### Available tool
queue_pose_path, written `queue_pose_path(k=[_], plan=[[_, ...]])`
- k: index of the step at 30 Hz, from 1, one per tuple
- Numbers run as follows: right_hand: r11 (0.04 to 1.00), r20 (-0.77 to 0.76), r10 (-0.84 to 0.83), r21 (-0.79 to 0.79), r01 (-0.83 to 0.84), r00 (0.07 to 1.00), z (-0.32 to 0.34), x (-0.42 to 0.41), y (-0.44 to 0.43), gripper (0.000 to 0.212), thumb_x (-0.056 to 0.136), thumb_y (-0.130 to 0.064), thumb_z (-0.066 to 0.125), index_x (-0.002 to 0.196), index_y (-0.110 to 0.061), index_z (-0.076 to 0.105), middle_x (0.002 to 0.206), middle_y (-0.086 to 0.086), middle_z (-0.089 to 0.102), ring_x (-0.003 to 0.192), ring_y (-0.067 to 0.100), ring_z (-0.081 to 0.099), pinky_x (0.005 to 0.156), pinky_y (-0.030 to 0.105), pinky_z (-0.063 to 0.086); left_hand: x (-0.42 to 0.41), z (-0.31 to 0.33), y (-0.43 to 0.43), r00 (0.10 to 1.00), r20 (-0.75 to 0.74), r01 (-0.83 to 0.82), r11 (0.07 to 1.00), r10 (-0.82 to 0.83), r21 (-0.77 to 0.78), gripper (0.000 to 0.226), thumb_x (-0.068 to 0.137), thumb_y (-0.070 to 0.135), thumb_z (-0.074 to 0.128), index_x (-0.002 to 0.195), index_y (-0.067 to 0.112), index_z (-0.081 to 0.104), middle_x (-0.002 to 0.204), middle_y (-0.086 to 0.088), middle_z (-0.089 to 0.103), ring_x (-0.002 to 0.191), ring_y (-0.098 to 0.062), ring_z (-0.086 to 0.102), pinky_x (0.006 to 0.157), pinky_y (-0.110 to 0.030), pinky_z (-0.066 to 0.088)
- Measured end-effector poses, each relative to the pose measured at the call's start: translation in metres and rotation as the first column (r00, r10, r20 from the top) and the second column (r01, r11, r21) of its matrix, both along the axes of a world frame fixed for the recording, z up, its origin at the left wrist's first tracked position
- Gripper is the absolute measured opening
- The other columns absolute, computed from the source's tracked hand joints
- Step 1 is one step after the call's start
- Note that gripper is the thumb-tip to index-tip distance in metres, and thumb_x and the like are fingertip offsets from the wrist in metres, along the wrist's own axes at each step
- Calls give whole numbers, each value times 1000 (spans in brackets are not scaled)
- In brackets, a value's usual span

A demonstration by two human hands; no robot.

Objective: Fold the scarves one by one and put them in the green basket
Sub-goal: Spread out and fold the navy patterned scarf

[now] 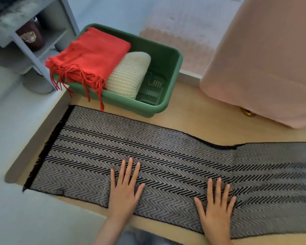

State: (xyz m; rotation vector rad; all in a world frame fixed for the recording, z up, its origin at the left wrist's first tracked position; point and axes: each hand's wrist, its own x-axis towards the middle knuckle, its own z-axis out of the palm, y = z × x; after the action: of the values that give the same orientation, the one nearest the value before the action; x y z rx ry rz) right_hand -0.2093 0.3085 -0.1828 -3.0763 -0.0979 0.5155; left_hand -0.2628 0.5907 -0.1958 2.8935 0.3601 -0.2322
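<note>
A black-and-grey herringbone scarf (166, 156) lies spread flat across the light wooden floor, one layer doubled over the other, with a black fringe at its left end. My left hand (125, 190) rests flat on it near the front edge, fingers spread. My right hand (216, 206) presses flat on it further right, close to where the top layer ends. Behind the scarf stands the green basket (171, 71). In it lie a folded red scarf (94, 53), whose tassels hang over the basket's front left rim, and a folded cream knit scarf (129, 75).
A grey shelf unit (41, 41) with a dark jar stands at the back left. A pink draped piece of furniture (263, 64) with a brass foot stands at the right. A pale raised ledge (25, 138) borders the floor on the left.
</note>
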Motion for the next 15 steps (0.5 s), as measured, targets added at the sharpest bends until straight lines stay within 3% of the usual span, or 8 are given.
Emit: queue_pose_path(k=[7, 12, 15], plan=[[999, -45, -39, 24, 40, 998, -3, -47, 4, 77, 91, -71, 10, 152, -24, 14, 159, 2, 9, 147, 25, -5, 111, 58, 7, -20, -2, 12, 997, 5, 76, 997, -76, 3, 66, 98, 59, 14, 153, 24, 22, 161, -2, 17, 148, -24, 12, 116, -52, 10], [981, 2, -47, 186, 46, 999, 22, -40, -2, 70, 95, -65, 12, 153, -25, 6, 161, -2, -1, 147, 18, -6, 114, 38, -3, -20, 1, 14, 998, 6, 56, 998, -55, -15, 66, 98, 59, 11, 153, 24, 19, 160, -3, 20, 149, -21, 7, 117, -49, 3], [949, 93, -135, 299, 101, 986, 44, -4, -48, 68, 94, -66, 8, 152, -32, -3, 159, -7, -15, 146, 12, -14, 116, 28, -10, -4, 12, -12, 1000, 17, -13, 998, 14, -69, 69, 100, 55, 8, 147, 13, 35, 155, -11, 30, 149, -15, -1, 117, -42, 0]])
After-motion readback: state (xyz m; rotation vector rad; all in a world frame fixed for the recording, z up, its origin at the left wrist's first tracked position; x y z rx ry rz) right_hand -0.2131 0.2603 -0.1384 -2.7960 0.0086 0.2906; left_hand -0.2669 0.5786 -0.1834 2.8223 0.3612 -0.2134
